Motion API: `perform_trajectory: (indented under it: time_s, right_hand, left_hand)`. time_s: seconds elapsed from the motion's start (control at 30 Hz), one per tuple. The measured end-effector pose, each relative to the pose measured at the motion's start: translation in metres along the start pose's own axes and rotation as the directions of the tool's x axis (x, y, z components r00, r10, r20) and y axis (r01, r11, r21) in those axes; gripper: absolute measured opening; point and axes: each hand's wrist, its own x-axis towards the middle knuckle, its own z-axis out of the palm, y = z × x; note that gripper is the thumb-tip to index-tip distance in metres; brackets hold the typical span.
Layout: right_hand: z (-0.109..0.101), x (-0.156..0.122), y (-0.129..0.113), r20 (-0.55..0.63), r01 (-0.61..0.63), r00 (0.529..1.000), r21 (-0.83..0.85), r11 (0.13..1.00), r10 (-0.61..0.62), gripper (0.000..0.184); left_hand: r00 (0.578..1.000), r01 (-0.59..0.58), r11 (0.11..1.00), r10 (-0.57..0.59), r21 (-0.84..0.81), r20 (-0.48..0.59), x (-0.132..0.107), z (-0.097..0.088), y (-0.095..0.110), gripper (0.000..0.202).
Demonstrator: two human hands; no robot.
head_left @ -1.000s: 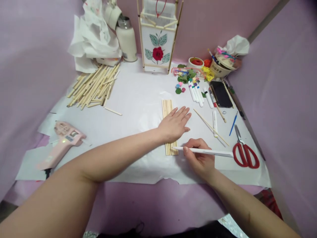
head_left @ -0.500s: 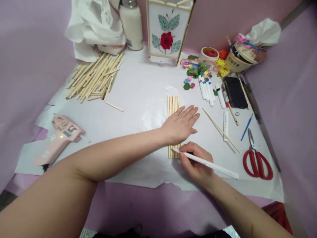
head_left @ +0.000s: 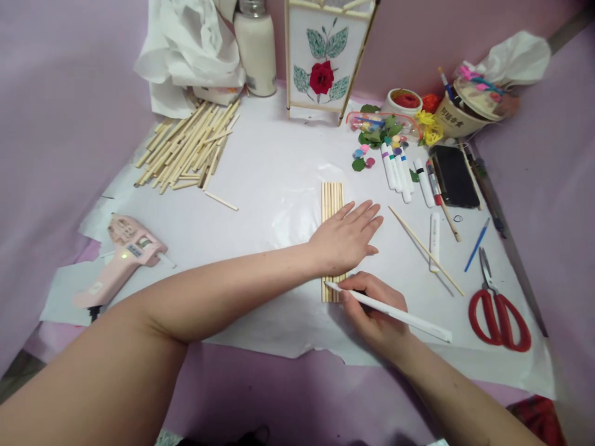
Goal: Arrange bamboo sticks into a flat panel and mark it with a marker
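Several thin wooden sticks (head_left: 331,201) lie side by side in a flat strip on the white paper. Across their middle rests my left hand (head_left: 346,238), palm down with its fingers stretched out to the right. My right hand (head_left: 374,310) grips a slim white pen (head_left: 400,314). The pen's pointed tip is at the left part of the strip, near its lower end. My right fingers cover some of the strip's lower right side.
A pile of wooden sticks (head_left: 190,145) and a pink glue gun (head_left: 132,248) lie left. A rose-decorated lantern frame (head_left: 320,59) stands behind. On the right are markers (head_left: 395,170), a phone (head_left: 454,176), a loose skewer (head_left: 423,248) and red-handled scissors (head_left: 499,316).
The whole view has shifted, so things appear slightly further right. The pen tip has moved a little left across the sticks. My left hand stays flat on the strip.
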Motion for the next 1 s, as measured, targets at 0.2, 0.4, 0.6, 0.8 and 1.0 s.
perform_trajectory:
  time_s: [0.2, 0.4, 0.6, 0.8, 1.0]
  right_hand:
    - [-0.0003, 0.0, -0.0006, 0.012, -0.032, 0.999, -0.003, 0.999, 0.032, 0.009]
    - [-0.0005, -0.0008, -0.0003, 0.005, -0.032, 0.999, -0.026, 0.999, 0.032, 0.008]
    - [-0.0005, -0.0003, -0.0007, 0.015, -0.042, 0.999, -0.021, 0.999, 0.043, 0.009]
    - [-0.0002, -0.0007, -0.0001, 0.003, -0.039, 0.999, -0.041, 0.998, 0.039, 0.008]
    - [-0.001, -0.0005, 0.0001, 0.0, -0.051, 0.999, -0.041, 0.998, 0.051, 0.009]
  left_hand:
    - [1.0, 0.004, 1.0, -0.004, -0.001, 0.003, 0.0004, -0.0001, 0.0001, 0.06]
    - [1.0, 0.001, 1.0, -0.001, -0.021, 0.011, 0.0012, 0.0006, 0.0001, 0.061]
    - [1.0, -0.003, 1.0, 0.004, -0.031, 0.017, 0.0017, 0.0001, 0.0, 0.06]
    - [1.0, 0.007, 0.999, -0.006, -0.042, 0.02, 0.0015, -0.0008, 0.0006, 0.061]
    - [1.0, 0.009, 0.999, -0.008, -0.05, 0.024, 0.0021, -0.0002, 0.0008, 0.061]
